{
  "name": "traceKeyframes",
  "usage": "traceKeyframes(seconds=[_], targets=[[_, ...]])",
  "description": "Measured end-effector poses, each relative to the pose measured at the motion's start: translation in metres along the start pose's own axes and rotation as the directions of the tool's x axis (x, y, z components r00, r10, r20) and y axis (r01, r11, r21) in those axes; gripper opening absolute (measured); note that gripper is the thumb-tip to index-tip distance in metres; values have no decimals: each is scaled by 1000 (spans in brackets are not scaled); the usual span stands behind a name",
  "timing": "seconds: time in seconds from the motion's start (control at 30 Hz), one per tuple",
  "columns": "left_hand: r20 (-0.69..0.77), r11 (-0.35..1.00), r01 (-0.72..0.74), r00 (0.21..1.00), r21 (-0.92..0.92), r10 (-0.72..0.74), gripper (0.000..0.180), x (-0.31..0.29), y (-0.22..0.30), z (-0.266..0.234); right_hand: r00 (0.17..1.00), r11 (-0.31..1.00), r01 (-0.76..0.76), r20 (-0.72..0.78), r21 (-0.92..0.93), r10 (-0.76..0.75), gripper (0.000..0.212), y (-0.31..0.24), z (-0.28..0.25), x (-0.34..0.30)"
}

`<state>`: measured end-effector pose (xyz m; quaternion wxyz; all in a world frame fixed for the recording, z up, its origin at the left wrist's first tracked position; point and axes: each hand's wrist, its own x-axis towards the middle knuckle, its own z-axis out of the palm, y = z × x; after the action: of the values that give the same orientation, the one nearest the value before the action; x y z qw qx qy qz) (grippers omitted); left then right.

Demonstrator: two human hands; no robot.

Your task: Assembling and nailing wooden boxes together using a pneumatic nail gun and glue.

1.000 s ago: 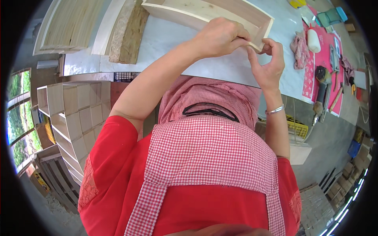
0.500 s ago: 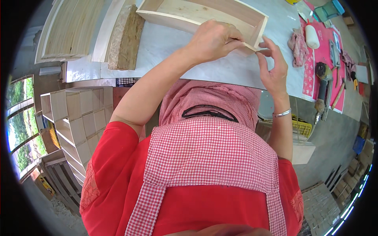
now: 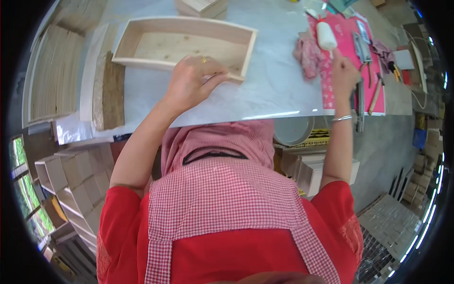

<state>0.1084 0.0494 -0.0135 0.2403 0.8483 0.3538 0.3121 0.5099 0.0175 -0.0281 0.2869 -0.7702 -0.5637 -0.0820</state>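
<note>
A long, shallow wooden box (image 3: pixel 184 45) with pale walls lies on the white-covered worktable, its open side up. My left hand (image 3: pixel 191 80) is closed at the box's near right corner, thumb and fingers pinching the wall edge. To the right, my right hand (image 3: pixel 346 75) is over a pink printed mat (image 3: pixel 333 66), its fingers curled and slightly blurred. Beneath that hand a dark tool shows only in part, so what the fingers hold is hidden. Just beyond them lies a white squeeze bottle (image 3: pixel 326 36) with a red tip, beside a crumpled pink cloth (image 3: pixel 308 57).
Stacked wooden boards (image 3: pixel 54 75) and a rough wood block (image 3: pixel 109 92) are at the table's left. Another wooden piece (image 3: pixel 203 7) lies behind the box. A hammer (image 3: pixel 376 94) rests on the mat's right side. Wooden compartments (image 3: pixel 71 175) stand on the lower left.
My right hand has left the box corner and moved right to the mat. My left hand stays on the box. The view has shifted, so the table sits further left.
</note>
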Motion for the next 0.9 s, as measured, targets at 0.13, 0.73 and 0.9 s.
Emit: traceKeyframes(seconds=[0.13, 0.73, 0.9], targets=[[-10, 998, -17, 1000, 62, 17, 11, 5, 0, 3, 984, 942, 143, -59, -302, -169, 44, 59, -16, -8], [44, 998, 24, 999, 66, -27, 20, 4, -4, 9, 933, 983, -59, 339, -173, 116, 31, 9, -100, -16], [-58, 997, -72, 996, -13, 71, 13, 10, -3, 6, 854, 954, -69, 512, 292, -95, 33, -111, -119, -33]])
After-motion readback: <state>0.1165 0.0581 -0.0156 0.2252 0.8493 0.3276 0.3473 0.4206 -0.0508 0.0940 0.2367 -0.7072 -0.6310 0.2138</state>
